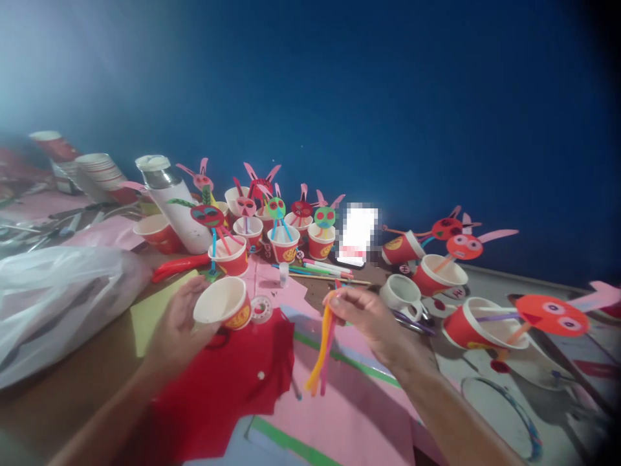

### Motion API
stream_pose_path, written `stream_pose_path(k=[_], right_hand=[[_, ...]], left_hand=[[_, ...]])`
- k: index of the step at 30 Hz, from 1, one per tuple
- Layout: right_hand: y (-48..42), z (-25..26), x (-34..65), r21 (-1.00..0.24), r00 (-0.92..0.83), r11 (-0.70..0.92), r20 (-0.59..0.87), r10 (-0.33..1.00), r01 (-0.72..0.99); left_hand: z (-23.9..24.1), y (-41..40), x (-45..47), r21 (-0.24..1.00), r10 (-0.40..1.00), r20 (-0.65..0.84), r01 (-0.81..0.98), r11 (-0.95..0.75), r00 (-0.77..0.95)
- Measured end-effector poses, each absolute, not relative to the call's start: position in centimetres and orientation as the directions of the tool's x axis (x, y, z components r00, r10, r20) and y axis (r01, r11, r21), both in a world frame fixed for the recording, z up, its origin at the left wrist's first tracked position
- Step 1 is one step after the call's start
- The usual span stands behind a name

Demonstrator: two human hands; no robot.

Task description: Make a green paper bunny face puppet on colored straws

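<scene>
My left hand is closed around the side of a red-and-white paper cup, which is tilted with its open mouth toward me. Between the fingertips of my right hand, yellow and pink straws hang down over the paper. They look thin and bendable, and their upper ends are partly hidden by my fingers. Beneath both hands lie a red sheet and a pink sheet. A white tape roll rests just right of the cup.
Several cups with paper rabbit faces stand along the wall; others, with orange faces, are at right. Around them are a white bottle, a bright phone, pens, a mug and a plastic bag.
</scene>
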State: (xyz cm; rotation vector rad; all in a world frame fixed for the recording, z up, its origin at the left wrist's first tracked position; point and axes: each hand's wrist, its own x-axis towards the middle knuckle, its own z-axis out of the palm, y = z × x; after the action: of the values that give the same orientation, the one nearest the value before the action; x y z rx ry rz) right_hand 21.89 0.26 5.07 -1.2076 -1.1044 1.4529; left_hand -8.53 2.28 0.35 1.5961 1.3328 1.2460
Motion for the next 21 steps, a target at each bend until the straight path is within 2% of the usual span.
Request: stream_pose_path(k=[3,7,16,18,21], right_hand=[[0.0,3.8,20.2,-0.968,-0.185,-0.225,-0.202,0.962,-0.114],[-0.5,2.7,19.1,-0.947,-0.235,-0.259,-0.213,0.948,-0.190],[-0.8,1.7,18.3,-0.972,-0.256,-0.220,-0.191,0.948,-0.088],[-0.7,1.5,18.4,-0.972,-0.257,-0.216,-0.187,0.948,-0.090],[-0.6,1.6,18.5,-0.971,-0.259,-0.217,-0.185,0.948,-0.102]], left_hand=[[0.3,2.8,-8.9,0.929,0.967,0.246,0.298,-0.217,-0.060],[1.1,3.3,-8.5,0.925,0.971,0.234,0.317,-0.210,-0.042],[1.3,3.4,-9.1,0.922,0.984,0.179,0.345,-0.175,0.021],[1.8,2.6,-9.3,0.906,0.978,0.209,0.380,-0.186,-0.020],[2.9,0.3,-8.3,0.838,0.915,0.356,0.498,-0.223,-0.189]])
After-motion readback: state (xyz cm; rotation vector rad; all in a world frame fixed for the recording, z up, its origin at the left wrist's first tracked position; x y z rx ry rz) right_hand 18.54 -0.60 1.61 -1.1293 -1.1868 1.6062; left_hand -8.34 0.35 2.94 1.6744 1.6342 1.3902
